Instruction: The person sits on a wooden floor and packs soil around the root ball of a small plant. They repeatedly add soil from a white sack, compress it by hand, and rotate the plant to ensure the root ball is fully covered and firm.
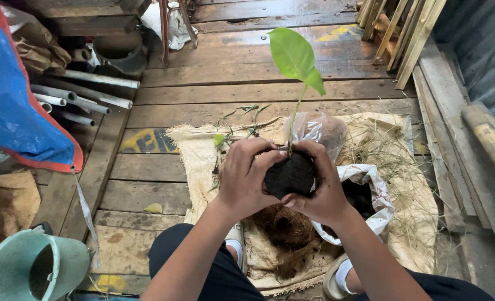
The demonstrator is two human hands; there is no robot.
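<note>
Both my hands cup a dark ball of soil [290,175] in the middle of the head view. A thin green stem rises from it and ends in one large green leaf [295,57]. My left hand [243,177] wraps the ball's left side, fingers curled over its top. My right hand [321,190] holds its right side and underside. Beneath the hands lies a pile of brown coconut fibre [284,229] on a beige sack [200,161] spread over the plank floor.
A white bag of dark soil [370,192] sits right of my hands, a clear plastic bag [321,131] behind them. Small green cuttings [237,124] lie on the sack. Grey pipes [86,95], a blue tarp [13,95] and a green watering can [35,266] are at left; timber at right.
</note>
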